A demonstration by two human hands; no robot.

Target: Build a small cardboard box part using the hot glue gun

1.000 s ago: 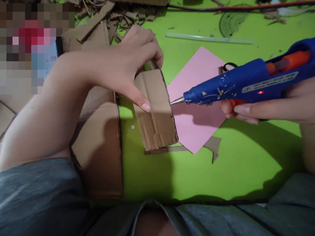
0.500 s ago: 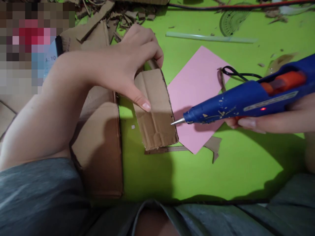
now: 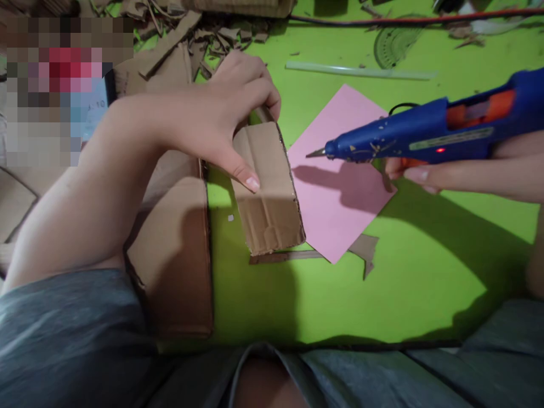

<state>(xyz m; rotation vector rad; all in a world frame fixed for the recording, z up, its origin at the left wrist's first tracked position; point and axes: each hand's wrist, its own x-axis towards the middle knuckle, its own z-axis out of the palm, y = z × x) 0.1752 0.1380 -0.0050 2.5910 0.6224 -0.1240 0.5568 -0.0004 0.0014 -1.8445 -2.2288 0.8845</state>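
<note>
My left hand grips a creased piece of brown cardboard, thumb on its face and fingers curled over its far end. The piece stands on the green surface with its right edge against a pink paper sheet. My right hand holds a blue hot glue gun with an orange trigger part and a red light. The metal nozzle points left and hovers above the pink sheet, a short way off the cardboard's right edge.
A larger cardboard piece lies left of the held one. Cardboard scraps pile at the back left. A clear glue stick and a protractor lie at the back. A thin cardboard strip sits below the pink sheet.
The glue gun's nozzle ran down the cardboard's right edge, then lifted up and away to the right. My left hand kept its hold on the cardboard.
</note>
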